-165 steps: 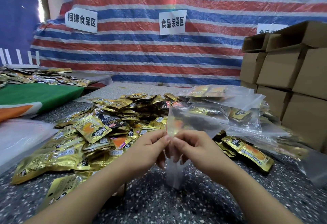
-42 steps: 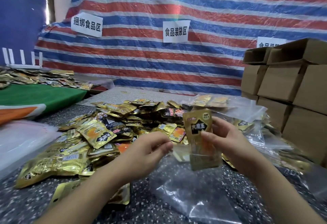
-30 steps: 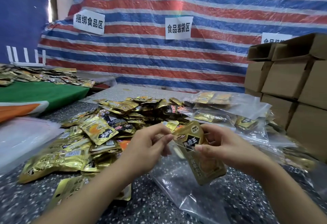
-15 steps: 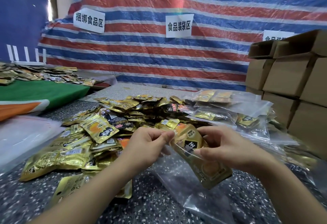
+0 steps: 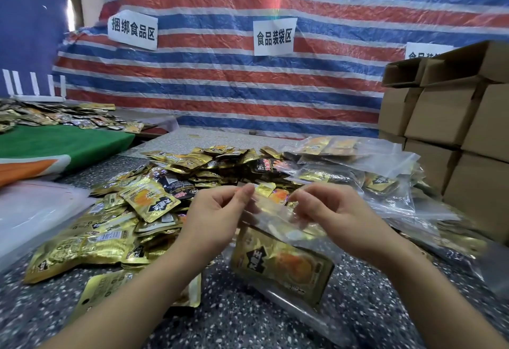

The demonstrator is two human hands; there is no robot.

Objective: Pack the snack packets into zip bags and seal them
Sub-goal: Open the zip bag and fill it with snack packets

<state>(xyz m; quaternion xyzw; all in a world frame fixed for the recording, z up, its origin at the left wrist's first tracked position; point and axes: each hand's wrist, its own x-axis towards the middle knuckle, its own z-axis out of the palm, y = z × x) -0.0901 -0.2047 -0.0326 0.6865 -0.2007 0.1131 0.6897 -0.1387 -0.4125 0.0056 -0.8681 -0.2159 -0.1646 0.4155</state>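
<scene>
On the speckled tabletop (image 5: 248,318) the heap of loose gold snack packets (image 5: 176,191) lay to our left, and the filled zip bags (image 5: 355,172) were piled to our right. Between them we held a clear zip bag (image 5: 275,222) by its mouth, its lower end on the tabletop with one gold packet (image 5: 281,263) inside. The film was thin, limp and slick, so we judged it best held at the stiffer zip strip; the packet looked light and crinkly. Our left hand (image 5: 217,219) pinched one end of the strip between thumb and forefinger. Our right hand (image 5: 330,216) had its fingers (image 5: 298,197) curled onto the other end, apparently pinching it too, though blur hid the contact
</scene>
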